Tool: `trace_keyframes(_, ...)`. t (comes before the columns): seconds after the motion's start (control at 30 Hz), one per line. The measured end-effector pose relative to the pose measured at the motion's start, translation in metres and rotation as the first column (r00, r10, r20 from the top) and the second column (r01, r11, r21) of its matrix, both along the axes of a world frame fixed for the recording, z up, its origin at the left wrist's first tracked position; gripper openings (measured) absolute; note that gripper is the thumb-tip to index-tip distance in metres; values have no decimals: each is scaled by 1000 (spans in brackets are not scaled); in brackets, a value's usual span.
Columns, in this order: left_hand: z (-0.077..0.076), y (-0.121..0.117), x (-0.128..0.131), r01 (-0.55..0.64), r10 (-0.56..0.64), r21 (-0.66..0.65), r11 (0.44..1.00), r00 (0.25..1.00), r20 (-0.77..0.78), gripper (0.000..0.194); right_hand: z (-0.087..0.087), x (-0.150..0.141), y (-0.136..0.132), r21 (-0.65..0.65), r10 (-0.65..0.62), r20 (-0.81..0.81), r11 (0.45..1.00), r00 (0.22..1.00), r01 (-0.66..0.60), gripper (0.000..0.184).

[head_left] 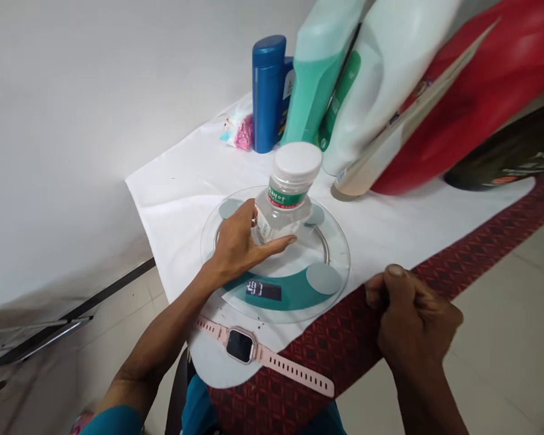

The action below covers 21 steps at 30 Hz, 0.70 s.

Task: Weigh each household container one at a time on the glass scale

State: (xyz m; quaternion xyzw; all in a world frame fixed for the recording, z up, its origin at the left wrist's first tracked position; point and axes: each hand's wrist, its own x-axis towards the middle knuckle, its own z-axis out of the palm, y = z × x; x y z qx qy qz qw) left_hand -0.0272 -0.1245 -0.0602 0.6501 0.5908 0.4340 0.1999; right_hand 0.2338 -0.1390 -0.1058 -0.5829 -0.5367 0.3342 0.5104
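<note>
A clear plastic jar [283,211] with a white lid and a green label stands on a round glass scale [294,301]. My left hand [238,238] is closed around the jar's lower left side, thumb stretched along its front and fingers partly hidden behind it. Lit digits, too blurred to read surely, show on the scale's dark display [263,290]. My right hand [412,314] is curled into a fist by the table's front edge, with nothing visible in it. Between me and the scale lies a smartwatch [240,345] with a pink strap.
Several bottles line the back of the white-covered table [172,175]: a blue bottle [267,96], a green-liquid bottle [310,90], a white jug [385,72] and a large red container [485,90]. A pink-and-white packet [240,130] lies beside the blue bottle. Patterned dark-red cloth [294,368] borders the front.
</note>
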Motion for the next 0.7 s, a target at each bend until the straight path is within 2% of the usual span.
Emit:
trace_keyframes(0.07, 6, -3, -5, 4, -5, 13, 1000, 999, 49, 51, 0, 1, 0, -16, -9, 19, 1000, 1000, 10, 48)
trace_keyframes(0.13, 17, -5, -20, -43, 40, 40, 998, 996, 79, 49, 0, 2, 0, -46, -24, 35, 999, 999, 26, 46)
trace_keyframes(0.23, 33, 2, -67, -258, 254, 120, 959, 966, 49, 47, 1, 2, 0, -82, -46, 46, 995, 998, 49, 44)
trace_keyframes(0.3, 38, 17, -110, -394, 395, 171, 903, 918, 31, 55, 2, 1, 1, -85, -44, 43, 995, 998, 48, 43)
trace_keyframes(0.37, 35, 37, -158, -512, 513, 189, 838, 857, 46, 57, 4, 0, 1, -87, -35, 40, 995, 999, 38, 45)
trace_keyframes(0.5, 21, 78, -239, -759, 760, 98, 644, 649, 34, 40, 7, -3, 1, -151, -66, 39, 986, 997, 71, 47)
trace_keyframes(0.63, 10, 107, -284, -867, 868, 47, 497, 496, -36, 45, 8, -5, 1, -155, -77, 20, 985, 997, 79, 51)
trace_keyframes(0.67, 8, 111, -291, -881, 882, 47, 471, 469, -53, 46, 8, -6, 1, -153, -85, 21, 984, 996, 87, 51)
trace_keyframes(0.7, 6, 115, -297, -880, 881, 52, 472, 469, -71, 46, 9, -7, 1, -154, -91, 25, 984, 996, 94, 52)
